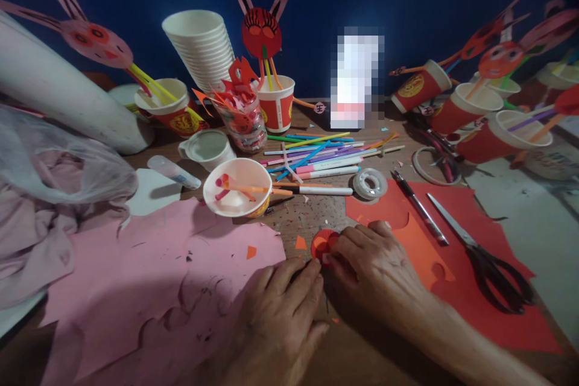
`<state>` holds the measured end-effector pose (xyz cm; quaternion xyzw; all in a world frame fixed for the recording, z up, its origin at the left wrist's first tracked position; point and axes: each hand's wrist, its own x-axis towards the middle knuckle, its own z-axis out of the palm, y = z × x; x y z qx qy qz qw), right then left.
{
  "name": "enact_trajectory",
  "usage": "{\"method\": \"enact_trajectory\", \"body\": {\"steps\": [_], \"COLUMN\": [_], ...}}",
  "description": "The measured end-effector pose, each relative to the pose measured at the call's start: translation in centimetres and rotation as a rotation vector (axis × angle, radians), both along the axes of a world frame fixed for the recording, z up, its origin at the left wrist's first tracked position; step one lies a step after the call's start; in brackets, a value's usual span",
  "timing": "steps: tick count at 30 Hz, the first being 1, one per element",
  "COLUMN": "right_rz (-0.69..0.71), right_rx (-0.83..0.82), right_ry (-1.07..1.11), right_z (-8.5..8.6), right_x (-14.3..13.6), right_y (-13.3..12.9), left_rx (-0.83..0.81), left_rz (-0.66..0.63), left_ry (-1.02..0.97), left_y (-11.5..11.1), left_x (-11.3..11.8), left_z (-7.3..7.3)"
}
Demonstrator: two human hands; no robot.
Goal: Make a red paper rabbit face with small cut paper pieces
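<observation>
A small red paper disc (320, 242) with orange pieces on it lies on the table between my hands. My right hand (373, 256) has its fingers curled over the disc's right side and hides part of it. Reaching the near edge of the disc, my left hand (284, 304) lies with fingers stretched and thumb apart. A small pink bit shows near the fingertips. Orange paper scraps (301, 243) lie just left of the disc. Pink paper (167, 277) with cut edges spreads on the left, beside and partly behind my left hand.
Black-handled scissors (491, 271) and a pen (418, 205) rest on red paper (515, 325) at right. Behind are a tape roll (370, 184), markers, coloured sticks (316, 148), a paper bowl (237, 205), stacked cups (199, 42) and paper rabbit heads on sticks in cups.
</observation>
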<state>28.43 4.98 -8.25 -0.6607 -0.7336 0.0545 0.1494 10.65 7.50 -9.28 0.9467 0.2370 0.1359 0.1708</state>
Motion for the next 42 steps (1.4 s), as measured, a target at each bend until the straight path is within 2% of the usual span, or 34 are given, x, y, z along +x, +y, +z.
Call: {"method": "enact_trajectory", "body": {"steps": [15, 19, 24, 27, 35, 42], "right_rz": [0.040, 0.009, -0.099, -0.072, 0.101, 0.104], "right_rx": [-0.007, -0.010, 0.068, 0.065, -0.107, -0.018], "right_ry": [-0.085, -0.045, 0.022, 0.046, 0.027, -0.100], "right_z": [-0.2, 0.7, 2.2, 2.5, 1.6, 0.3], "right_x": [-0.1, 1.1, 3.7, 4.0, 2.8, 3.3], "right_y": [0.0, 0.2, 0.2, 0.1, -0.6, -1.5], "left_rx": [0.018, 0.037, 0.035, 0.029, 0.006, 0.003], "left_rz": [-0.037, -0.041, -0.056, -0.063, -0.090, -0.086], "left_ry": [0.001, 0.021, 0.009, 0.020, 0.074, 0.096], "left_y": [0.3, 0.3, 0.4, 0.5, 0.8, 0.8], "left_x": [0.3, 0.3, 0.2, 0.4, 0.5, 0.7], "left_z": [0.2, 0.3, 0.5, 0.7, 1.4, 1.2]}}
